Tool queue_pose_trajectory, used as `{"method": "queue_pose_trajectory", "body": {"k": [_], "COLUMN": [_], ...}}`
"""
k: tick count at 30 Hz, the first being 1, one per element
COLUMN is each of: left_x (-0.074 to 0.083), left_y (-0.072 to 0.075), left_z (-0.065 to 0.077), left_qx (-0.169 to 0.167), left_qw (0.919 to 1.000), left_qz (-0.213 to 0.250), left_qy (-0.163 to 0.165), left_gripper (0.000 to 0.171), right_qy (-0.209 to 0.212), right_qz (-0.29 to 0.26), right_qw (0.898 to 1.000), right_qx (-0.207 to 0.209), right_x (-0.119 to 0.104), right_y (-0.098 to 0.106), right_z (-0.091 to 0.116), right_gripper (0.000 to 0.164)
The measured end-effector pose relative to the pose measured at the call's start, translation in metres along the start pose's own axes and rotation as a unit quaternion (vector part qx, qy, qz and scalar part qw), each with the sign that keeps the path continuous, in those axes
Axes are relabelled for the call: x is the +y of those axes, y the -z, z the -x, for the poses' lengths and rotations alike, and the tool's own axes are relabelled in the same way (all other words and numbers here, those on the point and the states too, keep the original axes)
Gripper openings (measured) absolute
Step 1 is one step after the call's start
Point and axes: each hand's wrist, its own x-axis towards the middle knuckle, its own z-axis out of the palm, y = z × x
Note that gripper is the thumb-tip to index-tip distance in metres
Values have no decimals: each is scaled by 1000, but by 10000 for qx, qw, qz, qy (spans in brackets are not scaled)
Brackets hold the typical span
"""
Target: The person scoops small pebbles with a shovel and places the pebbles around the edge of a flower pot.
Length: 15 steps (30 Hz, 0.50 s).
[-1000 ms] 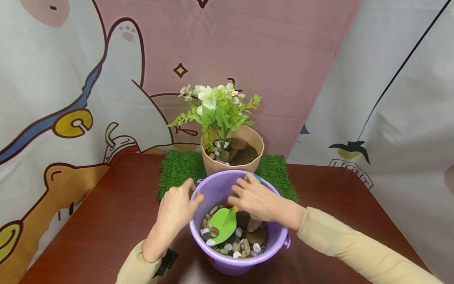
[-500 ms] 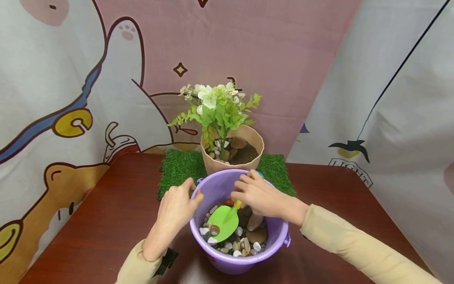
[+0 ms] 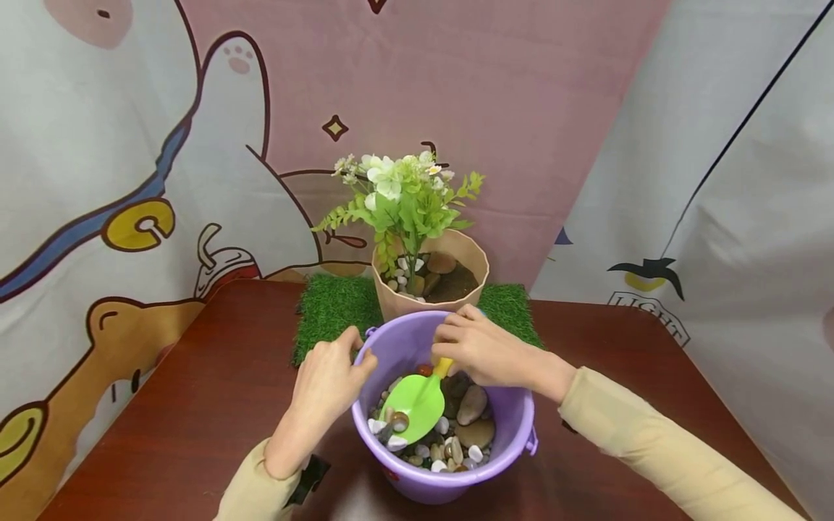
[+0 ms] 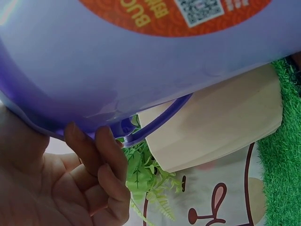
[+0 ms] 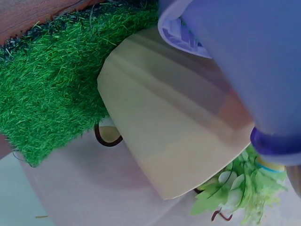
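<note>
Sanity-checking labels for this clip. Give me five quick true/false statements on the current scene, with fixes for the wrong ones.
1. The right hand holds the shovel, whose blade is inside the bucket. True.
2. The shovel's blade is bare. False: a few stones lie on it.
3. The pot with the flowers stands on the grass mat. True.
4. Seen from the head camera, the bucket is behind the pot. False: it is in front, nearer the person.
5. The left hand grips the bucket's rim. True.
</note>
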Motion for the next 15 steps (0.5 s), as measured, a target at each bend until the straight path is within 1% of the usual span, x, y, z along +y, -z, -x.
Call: {"method": "queue_pose_trajectory", "body": {"k": [3,8,11,15], "left_x": [1,1,1,1], "left_y": [0,0,1,1], "left_z": [0,0,0,1], "left_qx": [-3,-43,-37,-38], "left_qw": [10000,10000,10000,10000], "left_qz": [-15,-15,-13,12], "left_qy": [12,66,61,59], "left_gripper": [10,10,10,10], "right_qy": [-46,-142,-133,-114], "right_qz": [-400,-993,-1143,-1164], "right_qw": [9991,9941,9921,9917], "right_qx": [157,415,496,541], "right_x": [4,11,13,14], "right_y": [3,6,6,6], "right_z": [3,6,8,9], "right_gripper": [28,26,25,26]}}
